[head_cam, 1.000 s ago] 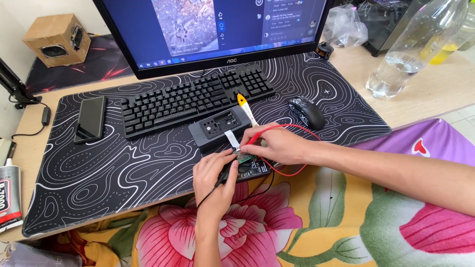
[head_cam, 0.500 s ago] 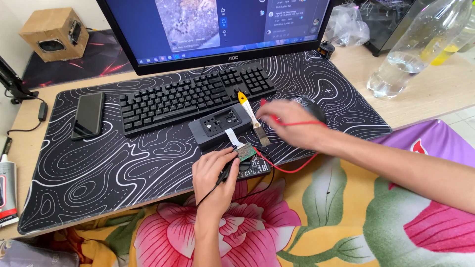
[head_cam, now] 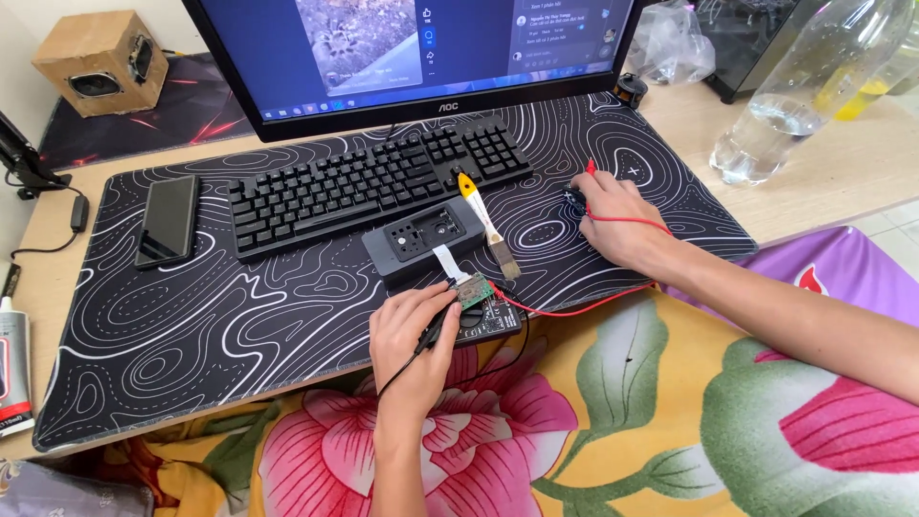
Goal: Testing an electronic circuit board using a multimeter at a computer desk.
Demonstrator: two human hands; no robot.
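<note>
My left hand (head_cam: 412,335) pinches a thin black probe (head_cam: 428,337) whose tip touches a small green circuit board (head_cam: 476,292) at the mat's front edge. A white ribbon cable (head_cam: 447,259) joins the board to a grey device case (head_cam: 421,239) just behind it. My right hand (head_cam: 617,218) lies over a black mouse (head_cam: 575,199) to the right, fingers closed around a red probe (head_cam: 591,168). Its red wire (head_cam: 574,309) runs back to the board. A yellow-handled brush (head_cam: 484,224) lies between the case and the mouse.
A patterned black desk mat (head_cam: 239,325) carries a black keyboard (head_cam: 373,182) and a phone (head_cam: 169,218). Behind stand a monitor (head_cam: 421,57), a wooden speaker (head_cam: 96,62) and a plastic bottle (head_cam: 795,96). A glue tube (head_cam: 14,364) lies far left; floral cloth (head_cam: 593,421) covers my lap.
My right hand left the circuit board and moved right and back onto the mouse, taking the red probe along. My left hand stayed at the board.
</note>
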